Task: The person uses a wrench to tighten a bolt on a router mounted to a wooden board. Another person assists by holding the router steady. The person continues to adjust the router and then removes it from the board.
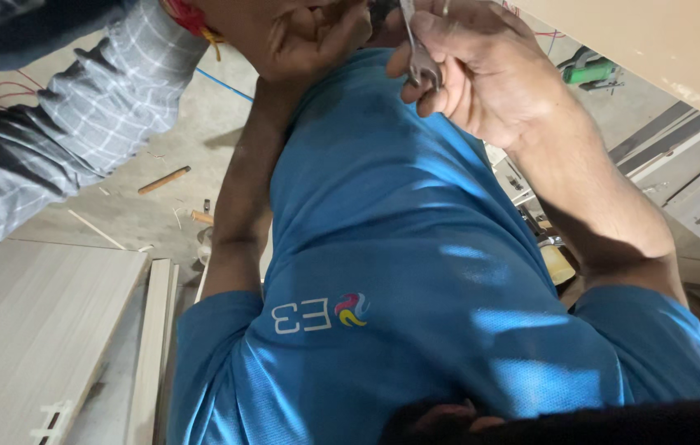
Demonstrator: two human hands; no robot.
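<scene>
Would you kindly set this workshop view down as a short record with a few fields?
Right hand: right hand grips a small metal tool, raised above the blue shirt.
Left hand: left hand curled shut near the top edge; what it holds is hidden.
Other person: a checked sleeve reaches in from upper left.
Floor: a wooden stick lies on the concrete.
Panels: pale wood-grain boards at lower left.
Far right: a green power tool.

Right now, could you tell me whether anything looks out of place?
Only wood offcuts lie scattered on the floor, which looks untidy; the metal tool in the right hand looks undamaged.
</scene>
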